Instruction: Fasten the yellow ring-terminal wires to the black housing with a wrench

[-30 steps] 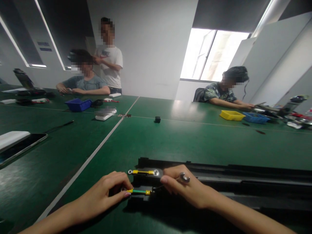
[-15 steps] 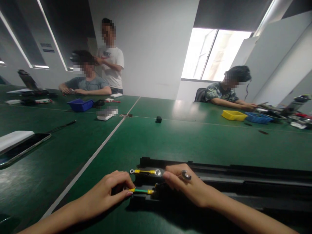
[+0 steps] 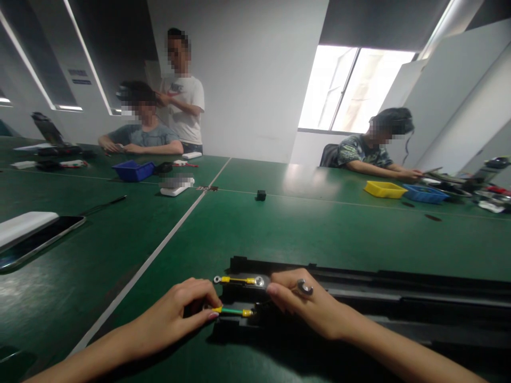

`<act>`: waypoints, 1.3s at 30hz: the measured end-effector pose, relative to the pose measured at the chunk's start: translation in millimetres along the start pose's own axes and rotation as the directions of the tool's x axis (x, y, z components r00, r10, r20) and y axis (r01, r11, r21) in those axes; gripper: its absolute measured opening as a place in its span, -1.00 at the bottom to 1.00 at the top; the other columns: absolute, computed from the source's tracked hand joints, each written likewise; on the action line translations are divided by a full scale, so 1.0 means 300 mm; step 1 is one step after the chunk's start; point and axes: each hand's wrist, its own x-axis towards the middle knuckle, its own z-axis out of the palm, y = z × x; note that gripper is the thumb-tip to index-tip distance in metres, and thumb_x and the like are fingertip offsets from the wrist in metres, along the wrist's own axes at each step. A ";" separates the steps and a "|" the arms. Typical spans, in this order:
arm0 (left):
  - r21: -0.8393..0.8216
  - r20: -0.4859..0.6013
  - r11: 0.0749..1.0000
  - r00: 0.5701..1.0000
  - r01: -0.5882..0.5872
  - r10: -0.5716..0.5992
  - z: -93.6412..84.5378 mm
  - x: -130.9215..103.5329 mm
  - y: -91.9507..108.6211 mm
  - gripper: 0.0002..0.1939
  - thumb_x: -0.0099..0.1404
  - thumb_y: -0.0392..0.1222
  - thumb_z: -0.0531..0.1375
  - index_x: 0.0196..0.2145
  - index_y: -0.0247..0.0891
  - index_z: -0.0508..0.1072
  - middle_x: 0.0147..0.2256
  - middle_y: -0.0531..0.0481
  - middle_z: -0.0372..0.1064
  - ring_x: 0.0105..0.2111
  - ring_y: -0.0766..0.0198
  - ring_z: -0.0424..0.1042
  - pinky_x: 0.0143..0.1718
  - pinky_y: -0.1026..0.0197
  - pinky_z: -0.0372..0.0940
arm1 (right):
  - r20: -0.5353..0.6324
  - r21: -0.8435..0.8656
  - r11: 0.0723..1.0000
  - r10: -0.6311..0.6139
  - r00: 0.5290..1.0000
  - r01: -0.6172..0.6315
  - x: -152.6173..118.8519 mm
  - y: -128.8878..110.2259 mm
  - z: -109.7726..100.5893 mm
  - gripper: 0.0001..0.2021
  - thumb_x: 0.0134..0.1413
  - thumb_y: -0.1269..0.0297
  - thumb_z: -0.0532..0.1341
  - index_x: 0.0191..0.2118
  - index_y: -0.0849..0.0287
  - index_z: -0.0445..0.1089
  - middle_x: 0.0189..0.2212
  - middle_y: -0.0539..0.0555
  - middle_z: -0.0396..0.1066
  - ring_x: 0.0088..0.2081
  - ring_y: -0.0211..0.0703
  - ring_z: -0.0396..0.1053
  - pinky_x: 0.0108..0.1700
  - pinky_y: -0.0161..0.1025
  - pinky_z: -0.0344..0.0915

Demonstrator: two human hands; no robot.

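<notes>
My left hand (image 3: pixel 186 306) pinches the near end of a short green wire (image 3: pixel 233 311) with yellow crimped ends between thumb and fingertips. The wire's other end lies at the end of a long black rail-like housing (image 3: pixel 359 279). Curled around a small open-ended wrench (image 3: pixel 305 288), my right hand (image 3: pixel 307 306) rests over that housing; the wrench's open jaw sticks up past the fingers, and its other end is hidden. Behind the green wire, a second wire (image 3: pixel 237 280) with yellow sleeves and ring lugs stretches out of the housing, its right lug against a metal plate.
A phone (image 3: pixel 43 242) and a white case lie at the left. A small black cube (image 3: pixel 261 195) stands mid-table. Farther off are a blue bin (image 3: pixel 133 171), a yellow tray (image 3: pixel 384 189) and a blue tray (image 3: pixel 425 193). Two people sit across the table; another stands.
</notes>
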 end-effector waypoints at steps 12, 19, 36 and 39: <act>-0.003 -0.004 1.000 1.000 0.004 -0.004 0.000 -0.003 0.000 -0.87 0.38 -0.15 0.12 -0.25 -0.21 0.43 -0.28 0.05 0.40 -0.26 0.21 0.36 -0.23 0.24 0.19 | -0.029 -0.001 0.999 0.039 0.999 -0.039 0.002 -0.001 0.008 -0.59 0.24 0.12 0.08 -0.59 0.24 0.21 -0.66 -0.08 0.15 -0.61 -0.38 0.07 -0.57 -0.43 0.02; -0.003 0.000 1.000 1.000 0.016 -0.016 -0.002 -0.003 0.004 -0.87 0.36 -0.17 0.12 -0.26 -0.22 0.44 -0.29 0.04 0.40 -0.27 0.21 0.36 -0.23 0.23 0.19 | -0.009 0.043 0.997 0.071 0.997 -0.071 -0.002 -0.002 0.010 -0.60 0.19 0.11 0.14 -0.58 0.27 0.27 -0.69 -0.05 0.22 -0.64 -0.39 0.13 -0.59 -0.45 0.05; -0.012 -0.002 1.000 1.000 0.000 0.000 -0.003 -0.006 0.007 -0.86 0.37 -0.16 0.11 -0.26 -0.22 0.44 -0.29 0.03 0.40 -0.28 0.21 0.35 -0.24 0.25 0.20 | -0.076 0.066 0.997 0.044 0.996 -0.039 -0.004 0.004 0.007 -0.47 0.24 -0.12 -0.01 -0.57 0.22 0.20 -0.64 -0.07 0.10 -0.58 -0.35 0.04 -0.54 -0.39 0.00; 0.004 -0.003 1.000 1.000 0.017 -0.016 -0.005 -0.004 0.013 -0.85 0.36 -0.15 0.11 -0.27 -0.22 0.44 -0.30 0.02 0.40 -0.29 0.21 0.35 -0.26 0.25 0.20 | -0.056 0.061 0.997 0.054 0.997 -0.051 -0.005 0.001 0.008 -0.47 0.23 -0.13 -0.01 -0.57 0.22 0.20 -0.64 -0.08 0.09 -0.58 -0.35 0.03 -0.54 -0.39 0.00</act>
